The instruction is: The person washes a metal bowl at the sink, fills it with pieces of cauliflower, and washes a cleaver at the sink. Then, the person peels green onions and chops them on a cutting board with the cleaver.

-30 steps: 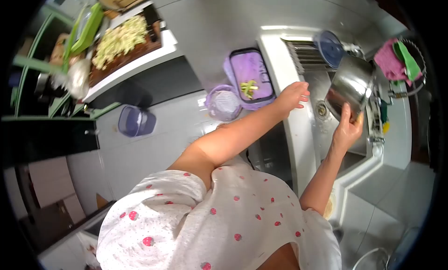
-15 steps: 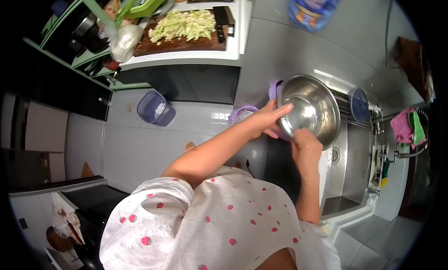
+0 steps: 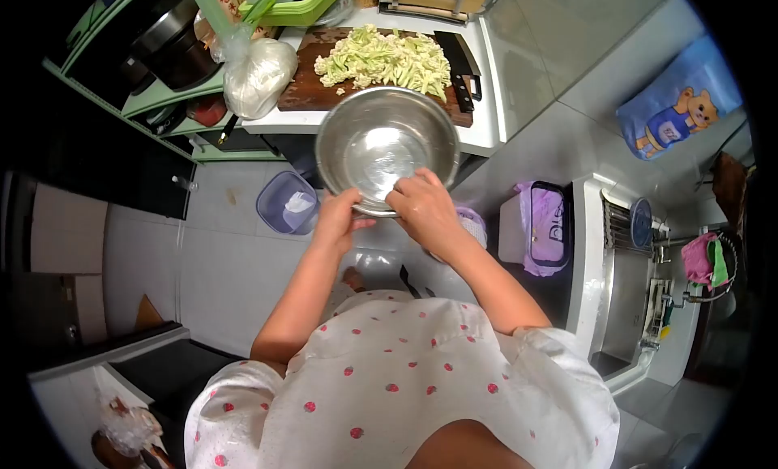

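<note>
A stainless steel bowl (image 3: 386, 133) is held in front of me, tilted so that its shiny inside faces me. My left hand (image 3: 334, 219) grips the near left rim, thumb on top. At the near right rim, my right hand (image 3: 423, 210) is closed over the edge, its fingers curled inside the bowl. Just beyond the bowl is a wooden cutting board (image 3: 296, 88) bearing a heap of chopped pale-green cauliflower (image 3: 389, 60). A cleaver (image 3: 458, 60) with a black handle lies at the board's right end.
A white counter (image 3: 492, 104) carries the board. Below stand a purple bin (image 3: 275, 218) and, further right, a bin lined with a purple bag (image 3: 545, 226). The steel sink (image 3: 624, 307) is at the right. A green shelf (image 3: 174, 96) and a tied plastic bag (image 3: 261, 76) are at the left.
Both hands have carried the bowl leftward, away from the sink, to just in front of the cutting board. The view has turned with the body toward the counter.
</note>
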`<state>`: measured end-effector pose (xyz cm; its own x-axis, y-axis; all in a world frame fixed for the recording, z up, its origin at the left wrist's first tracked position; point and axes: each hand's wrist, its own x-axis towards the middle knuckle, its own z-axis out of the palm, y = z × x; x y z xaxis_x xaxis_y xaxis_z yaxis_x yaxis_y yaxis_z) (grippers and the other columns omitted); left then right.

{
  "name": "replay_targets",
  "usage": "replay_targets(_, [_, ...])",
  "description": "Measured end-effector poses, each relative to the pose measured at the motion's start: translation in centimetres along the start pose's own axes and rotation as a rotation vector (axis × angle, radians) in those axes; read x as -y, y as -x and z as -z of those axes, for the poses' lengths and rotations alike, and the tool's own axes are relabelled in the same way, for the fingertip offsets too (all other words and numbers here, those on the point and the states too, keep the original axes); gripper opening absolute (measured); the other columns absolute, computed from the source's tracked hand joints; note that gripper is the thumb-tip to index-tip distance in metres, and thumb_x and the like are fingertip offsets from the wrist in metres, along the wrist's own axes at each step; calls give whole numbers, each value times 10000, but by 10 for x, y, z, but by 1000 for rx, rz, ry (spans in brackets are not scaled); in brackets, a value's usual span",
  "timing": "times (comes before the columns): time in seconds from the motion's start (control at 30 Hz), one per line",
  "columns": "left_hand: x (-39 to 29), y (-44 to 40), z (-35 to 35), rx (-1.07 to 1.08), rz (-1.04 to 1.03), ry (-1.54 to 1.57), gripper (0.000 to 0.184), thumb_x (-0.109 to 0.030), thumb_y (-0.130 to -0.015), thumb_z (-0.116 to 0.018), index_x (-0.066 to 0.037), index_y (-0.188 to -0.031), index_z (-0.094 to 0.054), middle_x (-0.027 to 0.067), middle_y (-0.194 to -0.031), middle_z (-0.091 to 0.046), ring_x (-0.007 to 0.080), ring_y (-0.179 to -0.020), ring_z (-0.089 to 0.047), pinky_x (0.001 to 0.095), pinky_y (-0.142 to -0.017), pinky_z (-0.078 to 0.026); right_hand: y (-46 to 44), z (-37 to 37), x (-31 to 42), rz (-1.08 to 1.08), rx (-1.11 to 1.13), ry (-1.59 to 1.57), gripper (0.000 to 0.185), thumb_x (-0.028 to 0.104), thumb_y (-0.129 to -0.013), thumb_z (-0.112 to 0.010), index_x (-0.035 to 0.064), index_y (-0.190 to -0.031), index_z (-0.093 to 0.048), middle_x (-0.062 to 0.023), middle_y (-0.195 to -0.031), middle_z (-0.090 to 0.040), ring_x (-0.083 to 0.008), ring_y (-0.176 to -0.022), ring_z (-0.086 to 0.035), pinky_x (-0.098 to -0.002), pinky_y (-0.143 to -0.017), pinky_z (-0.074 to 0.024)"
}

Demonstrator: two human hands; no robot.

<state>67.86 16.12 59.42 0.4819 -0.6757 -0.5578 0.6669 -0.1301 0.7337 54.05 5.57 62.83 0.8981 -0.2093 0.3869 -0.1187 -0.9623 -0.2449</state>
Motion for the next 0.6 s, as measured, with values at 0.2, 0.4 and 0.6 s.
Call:
replay_targets(0.2, [-40,-28,66,-98,15,-47,378,-101,-757,-530,-40,-1124,-464,67,-896,-601,130,-670,-586,290,-494,-518,-63,-4,2,-34,-58,-197,603,165,-646,-773,71,-1192,-534,-143,-1213,-520,-291,-1151,-493,-463,-996,-338])
replay_targets(0.4, [-49,-59,69,-140,-4,-39,394,-93,-748,-528,-41,-1127,-436,63,-890,-581,123,-625,-547,279,-478,-509,-79,-43,-119,-604,-366,-124,727,230,-677,-781,12,-1282,-441,-194,-1257,-484,-331,-1183,-458,-395,-977,-388])
replay_targets(0.6, [-66,-75,48,-177,-61,-108,410,-84,-741,-499,-21,-1140,-436,90,-892,-584,151,-644,-578,262,-450,-482,-117,-87,-227,-765,-384,-93,960,337,-595,-825,-36,-1330,-332,-253,-1242,-462,-374,-1170,-442,-421,-975,-382])
